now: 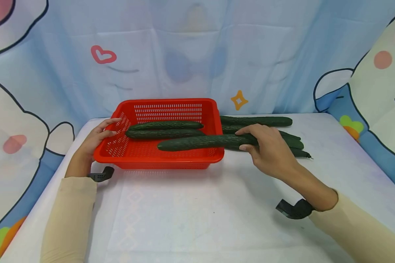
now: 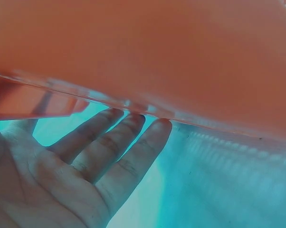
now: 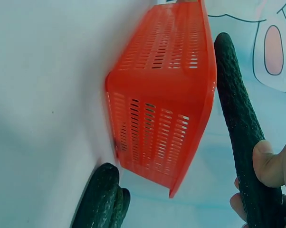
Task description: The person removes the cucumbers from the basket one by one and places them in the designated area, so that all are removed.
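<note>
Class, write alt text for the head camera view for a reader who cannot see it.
A right hand holds a cucumber over the rim of a red basket that already holds two cucumbers. The left hand rests on the basket's left side, and more cucumbers lie on the white table beside it.

A long, dark green, bumpy cucumber (image 1: 204,141) is held near its right end in the right grip (image 1: 266,149), lying almost level, its free end reaching leftward from the grip across the right rim of the red slotted basket (image 1: 171,157). The left grip (image 1: 97,137) rests with straight fingers against the basket's left wall.
</note>
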Tool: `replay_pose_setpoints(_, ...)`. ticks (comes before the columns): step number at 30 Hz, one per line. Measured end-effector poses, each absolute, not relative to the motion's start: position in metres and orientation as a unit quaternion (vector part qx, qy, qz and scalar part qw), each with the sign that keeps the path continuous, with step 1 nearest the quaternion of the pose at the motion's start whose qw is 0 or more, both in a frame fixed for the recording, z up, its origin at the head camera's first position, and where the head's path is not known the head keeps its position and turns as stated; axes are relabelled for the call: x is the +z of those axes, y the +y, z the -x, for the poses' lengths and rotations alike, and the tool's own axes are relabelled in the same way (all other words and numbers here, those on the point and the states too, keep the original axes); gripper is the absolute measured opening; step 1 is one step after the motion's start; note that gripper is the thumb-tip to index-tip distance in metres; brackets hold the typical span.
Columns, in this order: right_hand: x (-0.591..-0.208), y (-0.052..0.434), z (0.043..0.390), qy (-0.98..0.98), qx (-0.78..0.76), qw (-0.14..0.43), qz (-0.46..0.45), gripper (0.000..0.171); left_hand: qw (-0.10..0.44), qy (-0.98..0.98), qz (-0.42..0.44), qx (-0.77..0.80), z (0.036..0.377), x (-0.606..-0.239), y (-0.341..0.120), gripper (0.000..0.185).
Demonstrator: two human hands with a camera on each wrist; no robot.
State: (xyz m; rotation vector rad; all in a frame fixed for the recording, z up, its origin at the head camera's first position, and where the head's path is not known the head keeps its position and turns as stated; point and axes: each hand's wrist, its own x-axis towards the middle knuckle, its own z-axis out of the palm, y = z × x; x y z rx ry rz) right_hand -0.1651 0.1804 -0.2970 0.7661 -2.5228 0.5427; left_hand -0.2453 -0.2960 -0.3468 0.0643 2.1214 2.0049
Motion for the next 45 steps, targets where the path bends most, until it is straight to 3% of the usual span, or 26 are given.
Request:
replay_pose_setpoints(12,-0.289,0.225,0.144,-0.918,0.177,0.247,-0.257,0.042,0.104,0.733,-0.03,0.672,0.25,-0.346,-0.29,0.047)
replay_pose_setpoints(23,-0.277,0.281,0.136,-0.945,0.144,0.243,-0.164,0.042,0.107,0.735,-0.015,0.669,0.25,-0.346,-0.294,0.048)
replay_pose_setpoints(33,-0.293,0.302,0.138,-0.978,0.137,0.151,-0.044,0.036,0.117,0.72,-0.01,0.684,0.247,-0.347,-0.297,0.048)
replay_pose_setpoints(39,-0.308,0.303,0.142,-0.984,0.146,0.088,-0.059,0.038,0.118,0.722,-0.006,0.682,0.246,-0.347,-0.297,0.049)
replay_pose_setpoints(45,-0.323,0.298,0.148,-0.981,0.152,0.071,-0.093,0.035,0.115,0.723,-0.007,0.681,0.247,-0.348,-0.296,0.049)
